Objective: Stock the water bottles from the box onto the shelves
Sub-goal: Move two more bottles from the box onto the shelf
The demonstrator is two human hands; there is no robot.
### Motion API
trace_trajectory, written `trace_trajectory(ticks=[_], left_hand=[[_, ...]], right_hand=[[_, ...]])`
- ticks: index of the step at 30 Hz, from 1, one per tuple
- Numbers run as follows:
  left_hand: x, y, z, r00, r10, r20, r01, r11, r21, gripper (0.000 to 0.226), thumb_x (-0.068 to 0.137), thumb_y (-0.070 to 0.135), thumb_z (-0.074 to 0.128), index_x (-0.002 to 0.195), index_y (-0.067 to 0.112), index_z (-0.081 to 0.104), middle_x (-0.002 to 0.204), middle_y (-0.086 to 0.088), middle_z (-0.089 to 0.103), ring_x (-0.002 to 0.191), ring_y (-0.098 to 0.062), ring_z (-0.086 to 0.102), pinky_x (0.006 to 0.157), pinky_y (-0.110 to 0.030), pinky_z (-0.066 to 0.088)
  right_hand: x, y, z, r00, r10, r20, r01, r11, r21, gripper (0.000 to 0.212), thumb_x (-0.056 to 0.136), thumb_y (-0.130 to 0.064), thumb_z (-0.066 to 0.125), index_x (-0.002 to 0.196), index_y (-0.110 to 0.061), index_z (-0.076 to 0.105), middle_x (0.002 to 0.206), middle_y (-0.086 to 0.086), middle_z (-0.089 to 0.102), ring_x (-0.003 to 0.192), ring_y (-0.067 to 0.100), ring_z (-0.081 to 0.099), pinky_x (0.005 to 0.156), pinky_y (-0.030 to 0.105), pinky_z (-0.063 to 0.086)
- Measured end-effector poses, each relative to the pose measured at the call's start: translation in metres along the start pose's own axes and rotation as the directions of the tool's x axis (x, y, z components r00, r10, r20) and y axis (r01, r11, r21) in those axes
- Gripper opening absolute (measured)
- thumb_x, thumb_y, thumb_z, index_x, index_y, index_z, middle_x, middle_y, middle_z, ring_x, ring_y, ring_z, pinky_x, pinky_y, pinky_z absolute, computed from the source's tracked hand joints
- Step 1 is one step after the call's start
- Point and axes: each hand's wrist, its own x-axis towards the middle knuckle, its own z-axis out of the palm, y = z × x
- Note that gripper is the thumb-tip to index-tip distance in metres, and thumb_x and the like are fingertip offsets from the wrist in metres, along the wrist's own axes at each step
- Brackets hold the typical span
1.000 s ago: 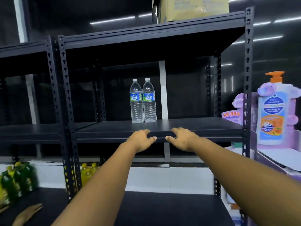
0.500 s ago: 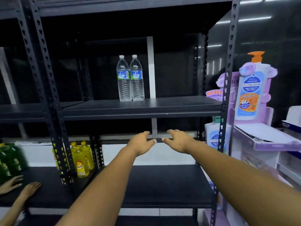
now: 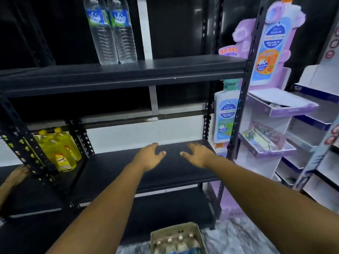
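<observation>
Reaching forward, your left hand [image 3: 151, 157] and right hand [image 3: 197, 154] hang apart, fingers spread and holding nothing, above the box [image 3: 176, 233] of bottles [image 3: 180, 243].

Each of the two water bottles [image 3: 111, 32] standing side by side on the upper shelf [image 3: 165, 70] carries a blue and green label with white lettering that reads roughly "Voig"; the exact spelling is unsure. To the right, a pink tag [image 3: 228, 51] on the purple cardboard display [image 3: 275, 43] shows "99.99" in orange, with "ANTI-BACTERIAL" partly readable beneath it. The print on the large bottle cut-outs of that display and on the yellow bottles [image 3: 60, 149] is too blurred to read.
</observation>
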Motion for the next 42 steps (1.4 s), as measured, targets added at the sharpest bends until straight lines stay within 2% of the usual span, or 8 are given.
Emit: trace_trajectory(ticks=[9, 17, 22, 28, 33, 36, 39, 42], left_hand=[[0.037, -0.046, 0.097, 0.990, -0.043, 0.135, 0.043, 0.999, -0.001, 0.067, 0.098, 0.048, 0.047, 0.153, 0.016, 0.026, 0.159, -0.004, 0.028, 0.144, -0.023, 0.029, 0.115, -0.034, 0.027], [0.039, -0.092, 0.216, 0.949, -0.182, 0.259, 0.194, 0.981, -0.024, 0.067, 0.098, 0.046, 0.048, 0.153, 0.015, 0.026, 0.159, -0.005, 0.028, 0.144, -0.023, 0.028, 0.115, -0.034, 0.028], [0.027, -0.138, 0.292, 0.913, -0.263, 0.312, 0.295, 0.954, -0.060, 0.064, 0.098, 0.039, 0.051, 0.152, 0.014, 0.029, 0.157, -0.006, 0.031, 0.144, -0.021, 0.030, 0.115, -0.029, 0.027], [0.009, -0.204, 0.376, 0.862, -0.355, 0.363, 0.392, 0.919, -0.031, 0.055, 0.096, 0.037, 0.054, 0.145, 0.018, 0.040, 0.137, -0.010, 0.055, 0.124, -0.024, 0.053, 0.100, -0.028, 0.040], [0.003, -0.264, 0.444, 0.831, -0.382, 0.405, 0.439, 0.897, -0.055, 0.062, 0.097, 0.038, 0.054, 0.150, 0.016, 0.032, 0.150, -0.007, 0.043, 0.136, -0.023, 0.042, 0.109, -0.029, 0.034], [0.000, -0.303, 0.493, 0.816, -0.403, 0.416, 0.468, 0.881, -0.065, 0.063, 0.095, 0.038, 0.055, 0.150, 0.017, 0.032, 0.147, -0.008, 0.048, 0.132, -0.023, 0.046, 0.107, -0.034, 0.039], [-0.003, -0.340, 0.537, 0.813, -0.411, 0.413, 0.479, 0.875, -0.072, 0.062, 0.095, 0.035, 0.056, 0.150, 0.014, 0.034, 0.149, -0.009, 0.045, 0.135, -0.024, 0.043, 0.109, -0.031, 0.037], [-0.004, -0.374, 0.577, 0.812, -0.419, 0.406, 0.486, 0.871, -0.073, 0.065, 0.095, 0.038, 0.056, 0.150, 0.014, 0.032, 0.151, -0.008, 0.042, 0.137, -0.026, 0.041, 0.111, -0.037, 0.037]], right_hand=[[0.042, 0.057, 0.088, 0.989, 0.057, 0.137, -0.058, 0.998, 0.001, 0.074, 0.096, -0.061, 0.038, 0.154, -0.017, 0.021, 0.160, 0.010, 0.021, 0.146, 0.031, 0.024, 0.116, 0.046, 0.026], [0.066, 0.123, 0.200, 0.953, 0.040, 0.302, -0.045, 0.999, 0.011, 0.073, 0.096, -0.060, 0.039, 0.153, -0.016, 0.024, 0.158, 0.010, 0.026, 0.143, 0.029, 0.028, 0.115, 0.042, 0.028], [0.070, 0.155, 0.282, 0.918, 0.059, 0.392, -0.077, 0.997, 0.031, 0.068, 0.097, -0.053, 0.042, 0.153, -0.017, 0.025, 0.157, 0.009, 0.028, 0.142, 0.027, 0.030, 0.114, 0.037, 0.029], [0.073, 0.174, 0.396, 0.893, 0.077, 0.444, -0.131, 0.987, 0.091, 0.060, 0.095, -0.052, 0.048, 0.146, -0.021, 0.039, 0.147, 0.010, 0.043, 0.132, 0.029, 0.045, 0.107, 0.038, 0.039], [0.082, 0.183, 0.490, 0.864, 0.095, 0.495, -0.159, 0.983, 0.088, 0.065, 0.097, -0.050, 0.046, 0.150, -0.015, 0.031, 0.152, 0.009, 0.037, 0.138, 0.027, 0.038, 0.110, 0.035, 0.034], [0.086, 0.193, 0.547, 0.865, 0.113, 0.489, -0.163, 0.985, 0.061, 0.065, 0.098, -0.049, 0.045, 0.151, -0.014, 0.030, 0.153, 0.008, 0.037, 0.138, 0.026, 0.037, 0.110, 0.031, 0.029], [0.088, 0.204, 0.603, 0.856, 0.105, 0.506, -0.170, 0.982, 0.083, 0.067, 0.098, -0.050, 0.046, 0.151, -0.014, 0.029, 0.154, 0.009, 0.035, 0.140, 0.026, 0.035, 0.110, 0.033, 0.031], [0.094, 0.216, 0.656, 0.857, 0.113, 0.503, -0.170, 0.983, 0.070, 0.071, 0.096, -0.054, 0.047, 0.152, -0.015, 0.027, 0.156, 0.009, 0.033, 0.142, 0.027, 0.033, 0.112, 0.036, 0.031]])
